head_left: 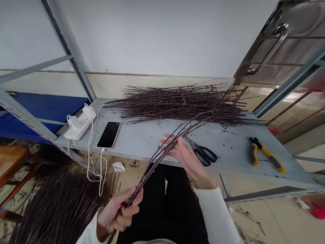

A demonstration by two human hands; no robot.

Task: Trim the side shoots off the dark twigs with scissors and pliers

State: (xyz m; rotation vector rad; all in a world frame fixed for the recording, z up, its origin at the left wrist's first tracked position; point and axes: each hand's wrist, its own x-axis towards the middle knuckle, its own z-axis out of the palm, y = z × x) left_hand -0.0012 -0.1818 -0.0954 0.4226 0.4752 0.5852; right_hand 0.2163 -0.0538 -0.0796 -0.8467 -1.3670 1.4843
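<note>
My left fingers (128,206) grip a bunch of thin twigs (155,170); my right fingers (171,141) lie open against them, just beside the scissors (205,153) on the metal shelf (143,143).

I register my left hand (119,212) gripping a bundle of thin dark-brown twigs (156,166), my open right hand (186,158) against them above a grey steel shelf (230,156), just beside black-handled steel scissors (203,153).

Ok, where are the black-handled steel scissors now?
In the head view, the black-handled steel scissors lie on the grey metal shelf, just right of the person's right hand and left of the yellow-and-black pliers.
</note>
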